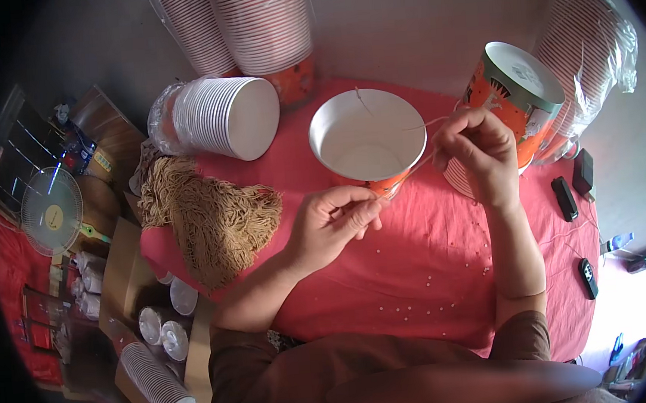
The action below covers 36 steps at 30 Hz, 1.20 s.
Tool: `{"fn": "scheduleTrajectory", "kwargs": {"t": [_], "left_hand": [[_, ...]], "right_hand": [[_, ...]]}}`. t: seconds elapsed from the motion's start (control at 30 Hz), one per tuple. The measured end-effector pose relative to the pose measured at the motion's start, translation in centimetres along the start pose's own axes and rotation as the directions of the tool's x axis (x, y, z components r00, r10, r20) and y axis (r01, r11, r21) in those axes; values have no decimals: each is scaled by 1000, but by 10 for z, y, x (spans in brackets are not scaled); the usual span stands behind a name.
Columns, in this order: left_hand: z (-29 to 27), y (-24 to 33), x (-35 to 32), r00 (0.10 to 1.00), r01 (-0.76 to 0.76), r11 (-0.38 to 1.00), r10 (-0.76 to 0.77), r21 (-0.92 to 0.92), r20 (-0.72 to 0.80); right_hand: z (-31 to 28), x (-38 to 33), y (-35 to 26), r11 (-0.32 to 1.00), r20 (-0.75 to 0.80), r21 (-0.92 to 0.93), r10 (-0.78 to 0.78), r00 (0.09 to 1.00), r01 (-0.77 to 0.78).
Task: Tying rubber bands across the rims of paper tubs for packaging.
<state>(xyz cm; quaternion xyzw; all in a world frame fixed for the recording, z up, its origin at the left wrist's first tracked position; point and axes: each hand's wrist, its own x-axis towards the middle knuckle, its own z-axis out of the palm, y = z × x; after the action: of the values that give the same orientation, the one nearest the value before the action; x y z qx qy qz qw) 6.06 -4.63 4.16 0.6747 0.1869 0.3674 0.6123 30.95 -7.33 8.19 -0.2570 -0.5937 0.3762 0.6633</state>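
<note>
A white-lined paper bucket (356, 135) with an orange outside stands upright in front of me. Thin cord (426, 157) runs between my two hands at its right side. My left hand (332, 227) pinches the cord close to the bucket's near side. Higher and to the right, my right hand (484, 153) has thumb and forefinger closed on it. One cord end reaches over the right rim, and another piece hangs inside from the far rim. How the cord passes through the wall is hidden. Beside my left forearm lies a heap of tan cords (208, 217).
Wrapped bucket stacks stand at the back (262, 26) and right (582, 56); another stack (220, 119) lies sideways. An upturned orange-and-green bucket (522, 101) is near my right hand. Small white bits dot the red cloth (359, 296). A carton (122, 268) holds cups at left.
</note>
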Motion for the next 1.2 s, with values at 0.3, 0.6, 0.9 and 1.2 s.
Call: {"fn": "scheduleTrajectory", "kwargs": {"t": [0.3, 0.6, 0.9, 1.2], "left_hand": [[-10, -3, 7, 977, -134, 966, 167, 223, -135], [-6, -7, 6, 981, -109, 956, 147, 274, -124], [4, -3, 3, 984, -152, 954, 171, 259, -55], [1, -6, 2, 998, -51, 981, 58, 189, -30]], "right_hand": [[-15, 8, 14, 998, -136, -52, -41, 990, 35], [11, -1, -10, 838, 70, -540, -45, 997, 76], [41, -21, -10, 775, 339, -629, 208, 917, 57], [40, -16, -8, 681, 369, -702, 97, 925, 208]]}}
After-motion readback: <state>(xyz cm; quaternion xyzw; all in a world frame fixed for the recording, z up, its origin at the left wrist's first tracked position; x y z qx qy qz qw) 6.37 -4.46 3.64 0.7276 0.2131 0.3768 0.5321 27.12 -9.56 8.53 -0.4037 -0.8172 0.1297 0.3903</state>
